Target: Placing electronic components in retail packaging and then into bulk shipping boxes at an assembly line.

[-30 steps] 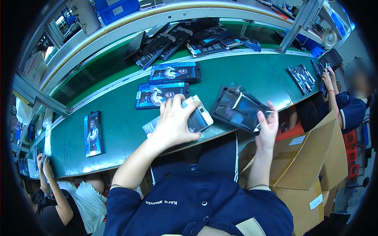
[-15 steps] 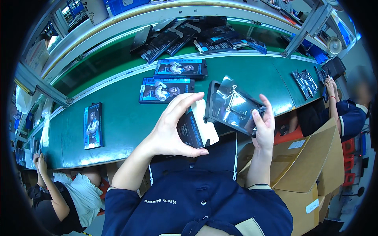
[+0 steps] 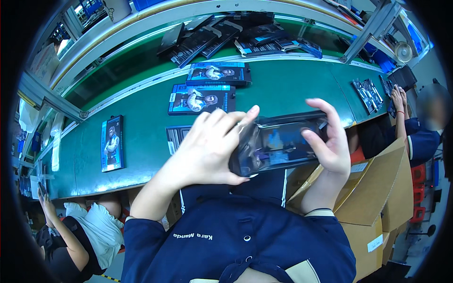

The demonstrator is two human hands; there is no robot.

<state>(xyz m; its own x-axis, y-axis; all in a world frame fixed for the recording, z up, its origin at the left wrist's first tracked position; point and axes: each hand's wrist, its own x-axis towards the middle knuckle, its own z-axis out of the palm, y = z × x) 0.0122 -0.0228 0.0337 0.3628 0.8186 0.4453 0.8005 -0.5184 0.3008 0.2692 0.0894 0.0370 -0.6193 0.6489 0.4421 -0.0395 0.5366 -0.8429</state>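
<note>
A shallow black tray with glossy clear plastic over it [image 3: 278,141] is held level in front of my body, above the bench's near edge. My left hand [image 3: 207,148] grips its left end, thumb below and fingers above. At the other end, my right hand [image 3: 335,146] has its thumb on the top face and its fingers curled round the far corner. Blur and reflections obscure what lies inside. Behind my left hand, a dark printed box [image 3: 175,137] rests on the bench, mostly hidden. Just beyond are two black-and-blue boxes with a figure on them, a nearer one [image 3: 200,100] and a farther one [image 3: 218,73].
Another printed box [image 3: 112,144] stands apart on the green bench [image 3: 146,132] at left. Dark boxes [image 3: 207,40] are heaped along the back. At right lie shiny wrapped packs [image 3: 368,95] near a co-worker's hands [image 3: 399,99]. An open carton [image 3: 368,188] stands at my right; another person sits at left.
My left hand has let go of the dark box, which is now on the bench, and has taken the tray's left end. The tray has turned more level, still in my right hand.
</note>
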